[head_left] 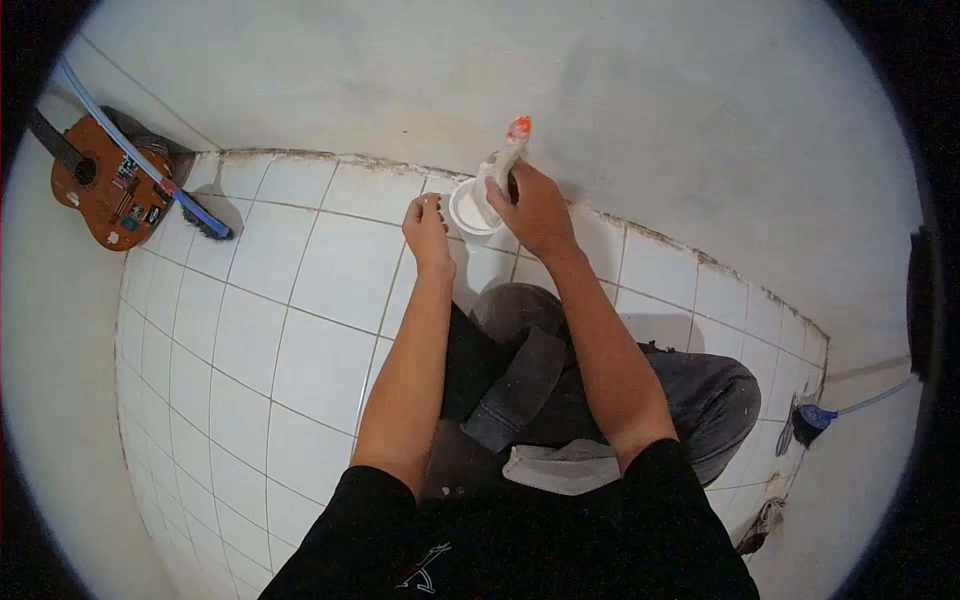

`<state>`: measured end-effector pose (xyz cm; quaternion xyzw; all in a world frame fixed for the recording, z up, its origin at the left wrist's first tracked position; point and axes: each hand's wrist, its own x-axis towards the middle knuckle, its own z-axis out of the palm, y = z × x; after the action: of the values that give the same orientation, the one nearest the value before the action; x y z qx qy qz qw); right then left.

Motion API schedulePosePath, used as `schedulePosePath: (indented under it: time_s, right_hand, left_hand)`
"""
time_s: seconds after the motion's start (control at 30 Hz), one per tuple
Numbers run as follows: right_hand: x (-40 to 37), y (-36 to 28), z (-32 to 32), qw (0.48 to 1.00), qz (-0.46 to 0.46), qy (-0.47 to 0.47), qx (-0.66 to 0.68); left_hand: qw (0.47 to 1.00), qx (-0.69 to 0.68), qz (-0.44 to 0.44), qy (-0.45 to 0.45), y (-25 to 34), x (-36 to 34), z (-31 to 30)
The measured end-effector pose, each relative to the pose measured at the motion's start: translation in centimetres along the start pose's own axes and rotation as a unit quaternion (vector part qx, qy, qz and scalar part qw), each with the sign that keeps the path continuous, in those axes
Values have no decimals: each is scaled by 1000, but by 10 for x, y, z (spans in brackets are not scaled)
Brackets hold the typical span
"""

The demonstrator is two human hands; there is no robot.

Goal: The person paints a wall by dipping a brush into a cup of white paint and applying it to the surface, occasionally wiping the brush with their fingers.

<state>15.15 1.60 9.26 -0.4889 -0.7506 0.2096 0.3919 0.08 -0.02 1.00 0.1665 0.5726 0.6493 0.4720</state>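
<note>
Container [466,214] — small, round, white — sits on the tiled floor [300,330] at its far edge, against the wall [400,70]. A white tool [503,162] with an orange tip stands tilted in it, lower end inside. The right hand [538,212] is wrapped fully round the tool's middle. The left hand [427,230] has its fingertips bunched at the container's left rim — perhaps steadying it, though I cannot tell whether they actually pinch it. At the floor's far left corner a guitar [98,185] leans, with a long-handled brush [205,219] just beside it.
</note>
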Motion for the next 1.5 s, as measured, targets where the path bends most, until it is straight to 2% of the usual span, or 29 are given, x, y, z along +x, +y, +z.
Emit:
schedulePosePath:
  time_s: [0.07,0.13,0.17,0.23,0.27,0.33,0.37,0.43,0.47,0.53,0.57,0.6,0.67,0.73,0.83,0.87,0.93,1.0,1.07,1.13,1.2,1.23,1.27,1.33,1.4,1.47,1.5]
  right_hand:
    - [-1,3,-3,1000,3,15,11]
    - [-1,7,-8,990,67,62,110]
    - [-1,9,-10,990,65,63,108]
    - [-4,13,-12,963,155,98,198]
    - [-5,16,-13,963,152,99,197]
    - [-7,16,-19,906,266,101,312]
    - [-9,16,-22,907,264,103,311]
    - [-13,9,-29,845,298,149,418]
    - [-16,6,-34,847,293,149,417]
    - [-25,2,-48,750,326,149,556]
    - [-29,2,-56,718,355,148,581]
    - [-34,-1,-64,722,350,148,578]
    - [-45,-10,-84,671,337,124,649]
    - [-59,-29,-110,699,317,110,632]
    - [-74,-47,-150,826,201,14,527]
    - [-76,-50,-161,828,201,15,523]
    - [-81,-56,-178,866,177,19,468]
    - [-87,-59,-190,872,156,27,463]
    - [-95,-56,-203,862,249,3,443]
    - [-116,-26,-206,871,268,-2,411]
    - [-132,-8,-202,799,259,-3,542]
    - [-137,-14,-199,818,321,62,473]
    - [-137,-18,-195,817,322,68,473]
    - [-130,-21,-193,899,343,69,263]
    - [-119,-28,-200,893,373,64,245]
    - [-111,-24,-201,926,275,79,247]
    - [-103,-21,-201,924,280,82,247]
  left_hand:
    - [1000,-2,1,0,0,-1,0]
    - [1000,-6,4,-1,1,-1,0]
    - [1000,-1,4,-4,1,-2,0]
    - [1000,1,6,-8,0,-1,0]
    - [1000,7,4,-7,0,0,0]
    - [1000,12,4,-8,-1,-1,0]
    - [1000,18,8,-2,-1,-2,-1]
    - [999,29,9,11,0,-1,-1]
    - [1000,25,12,10,0,-1,0]
    - [999,16,20,22,-1,-2,1]
    - [1000,10,21,19,-2,-2,1]
    - [999,18,26,15,-3,-2,-1]
    - [999,20,30,8,-6,4,-1]
    - [999,35,35,21,-10,8,-2]
    - [999,30,32,18,-13,10,-4]
    - [999,21,38,18,-14,10,-4]
    - [999,13,33,12,-12,7,-4]
    - [999,17,41,12,-11,7,-4]
    - [999,15,40,15,-12,11,-5]
    - [999,17,48,12,-13,9,-5]
    - [998,21,59,14,-14,12,-3]
    - [997,28,69,19,-15,12,-2]
    - [997,31,67,13,-16,11,-4]
    - [997,42,68,5,-7,5,-1]
    - [998,42,48,1,0,-1,4]
    - [998,23,51,4,-3,0,-1]
    - [999,11,51,-1,-6,3,-2]
